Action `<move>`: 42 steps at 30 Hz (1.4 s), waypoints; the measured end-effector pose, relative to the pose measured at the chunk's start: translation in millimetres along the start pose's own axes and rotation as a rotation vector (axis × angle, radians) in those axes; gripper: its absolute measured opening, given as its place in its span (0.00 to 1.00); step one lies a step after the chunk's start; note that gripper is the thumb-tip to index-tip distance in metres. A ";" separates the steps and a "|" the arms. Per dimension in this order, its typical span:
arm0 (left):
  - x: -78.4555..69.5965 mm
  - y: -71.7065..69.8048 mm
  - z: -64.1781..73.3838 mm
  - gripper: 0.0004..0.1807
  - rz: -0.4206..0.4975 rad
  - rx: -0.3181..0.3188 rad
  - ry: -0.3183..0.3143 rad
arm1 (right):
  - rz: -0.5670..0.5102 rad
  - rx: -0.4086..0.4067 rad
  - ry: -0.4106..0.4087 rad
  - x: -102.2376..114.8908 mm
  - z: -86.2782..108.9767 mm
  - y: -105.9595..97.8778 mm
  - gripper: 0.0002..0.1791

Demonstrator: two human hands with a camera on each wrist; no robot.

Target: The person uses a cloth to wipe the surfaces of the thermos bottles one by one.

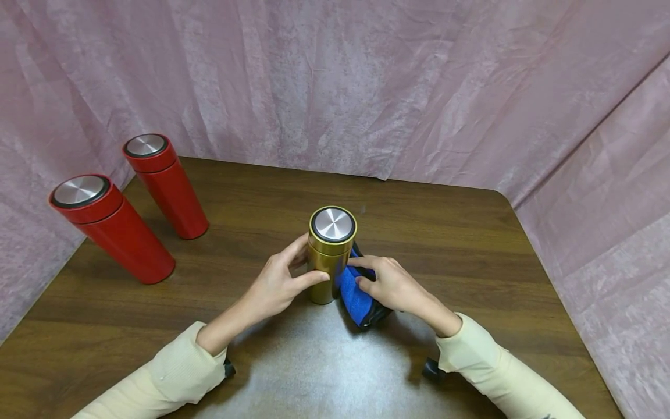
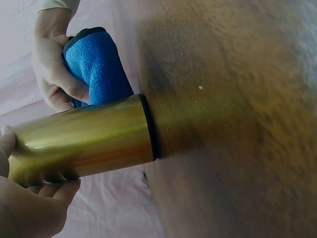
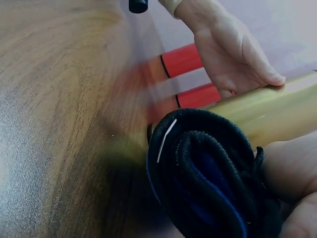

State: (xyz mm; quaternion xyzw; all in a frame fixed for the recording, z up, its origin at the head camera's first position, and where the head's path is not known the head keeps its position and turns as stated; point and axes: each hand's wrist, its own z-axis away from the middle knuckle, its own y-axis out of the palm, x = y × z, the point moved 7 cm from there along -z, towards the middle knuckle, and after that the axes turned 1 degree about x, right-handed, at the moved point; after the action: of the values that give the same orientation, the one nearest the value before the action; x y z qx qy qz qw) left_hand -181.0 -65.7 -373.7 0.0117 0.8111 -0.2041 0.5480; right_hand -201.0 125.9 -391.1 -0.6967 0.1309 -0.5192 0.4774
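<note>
A gold thermos flask (image 1: 332, 250) with a brushed steel lid top stands upright on the wooden table. My left hand (image 1: 277, 282) grips its side, thumb across the front and fingers round the back. On the flask's right, my right hand (image 1: 394, 283) holds a folded blue cloth (image 1: 357, 297) with black edging against the wall. The left wrist view shows the blue cloth (image 2: 99, 67) touching the flask (image 2: 84, 141) near its base. Close up in the right wrist view, the black-edged cloth (image 3: 198, 163) is folded into layers, and part of the right hand (image 3: 297, 168) shows behind it.
Two red thermos flasks stand on the left of the table, one nearer (image 1: 117, 233) and one farther back (image 1: 170, 189). A pink curtain (image 1: 335, 87) hangs behind the table (image 1: 445, 233) and along its sides.
</note>
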 end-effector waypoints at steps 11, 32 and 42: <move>1.0 -0.1 0.8 0.41 -0.008 -0.003 -0.005 | -0.032 -0.006 -0.019 -0.2 3.1 -1.8 0.23; 0.2 0.1 0.0 0.41 -0.002 0.003 -0.005 | -0.055 -0.018 -0.033 -0.2 5.5 -2.9 0.23; 0.6 0.1 -0.2 0.41 0.002 0.003 -0.008 | -0.071 -0.018 -0.032 -1.1 7.1 -3.0 0.23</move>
State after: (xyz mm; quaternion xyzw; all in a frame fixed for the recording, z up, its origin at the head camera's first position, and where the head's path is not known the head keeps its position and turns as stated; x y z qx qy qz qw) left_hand -181.4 -65.6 -374.2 0.0124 0.8086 -0.2048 0.5514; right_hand -196.4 131.9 -389.3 -0.7134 0.1029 -0.5234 0.4545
